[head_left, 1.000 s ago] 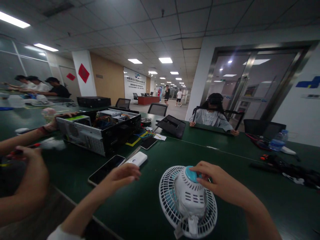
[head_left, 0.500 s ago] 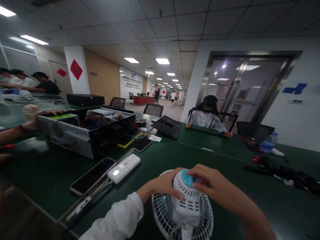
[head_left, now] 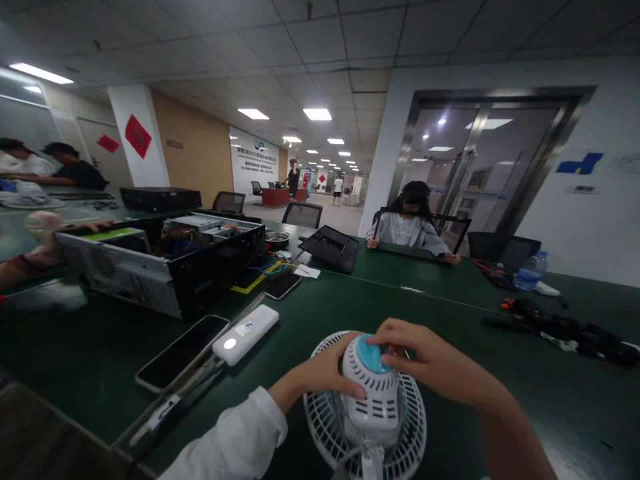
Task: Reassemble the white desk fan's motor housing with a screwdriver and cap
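Observation:
A small white electric fan [head_left: 373,417] lies grille-down on the green table, its slotted motor housing pointing up. My left hand [head_left: 334,372] is wrapped round the left side of that housing, thumb across the front. On top of the housing sits a light blue knob [head_left: 371,355]. My right hand [head_left: 417,352] pinches this knob between thumb and fingers; part of the knob is hidden beneath them. The fan's cord and neck come toward me at the bottom of the view.
To the left lie a phone [head_left: 183,352], a white power bank [head_left: 246,333] and a second phone [head_left: 283,285]. Behind them stands an opened computer case [head_left: 215,267] with another person's hand [head_left: 43,257] at its left. Across the table a person [head_left: 410,227] holds a black frame. A water bottle [head_left: 531,270] stands right.
The view has shifted slightly, so the background sits a little higher and further left. My right fingers have moved a little on the knob; my left hand keeps its hold.

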Demonstrator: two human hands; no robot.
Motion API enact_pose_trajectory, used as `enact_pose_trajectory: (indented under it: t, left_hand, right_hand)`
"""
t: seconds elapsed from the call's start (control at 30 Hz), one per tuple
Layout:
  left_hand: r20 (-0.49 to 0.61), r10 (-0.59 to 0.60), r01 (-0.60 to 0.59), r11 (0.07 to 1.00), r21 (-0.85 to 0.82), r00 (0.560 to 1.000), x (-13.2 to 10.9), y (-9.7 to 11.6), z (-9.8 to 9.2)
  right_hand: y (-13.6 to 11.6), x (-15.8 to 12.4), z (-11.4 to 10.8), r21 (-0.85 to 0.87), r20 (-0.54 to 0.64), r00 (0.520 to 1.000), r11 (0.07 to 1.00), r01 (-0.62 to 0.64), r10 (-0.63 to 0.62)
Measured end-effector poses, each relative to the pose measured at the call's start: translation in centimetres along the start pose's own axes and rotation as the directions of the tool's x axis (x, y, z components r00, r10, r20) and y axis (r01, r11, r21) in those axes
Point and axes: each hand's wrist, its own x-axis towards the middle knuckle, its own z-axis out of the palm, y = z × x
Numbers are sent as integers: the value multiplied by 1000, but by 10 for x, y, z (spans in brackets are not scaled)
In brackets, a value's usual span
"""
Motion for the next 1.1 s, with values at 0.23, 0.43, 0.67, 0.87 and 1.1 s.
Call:
enact_pose_trajectory:
  t: [0.23, 0.43, 0.67, 0.87, 1.1]
  left_hand:
    - [8, 2, -2, 1000, -24, 1000, 0, 1, 0]
    - [-27, -16, 16, 999, 27, 1000, -1, 2, 0]
    - [-40, -14, 17, 998, 67, 999, -3, 3, 2]
    - [-15, -14, 14, 1000, 5, 1000, -1, 1, 2]
    - [-21, -40, 39, 999, -12, 999, -4, 2, 3]
  right_hand:
    - [1, 3, -1, -53, -51, 999, 999, 6, -8]
    - [-18, 15, 21, -358, -233, 955, 897, -260, 184]
    - [-37, 17, 31, -376, -315, 857, 776, -507, 407]
    - [-21, -5, 6, -215, -102, 991, 970, -111, 91]
    - [-21, 8, 19, -365, -172, 976, 912, -186, 130]
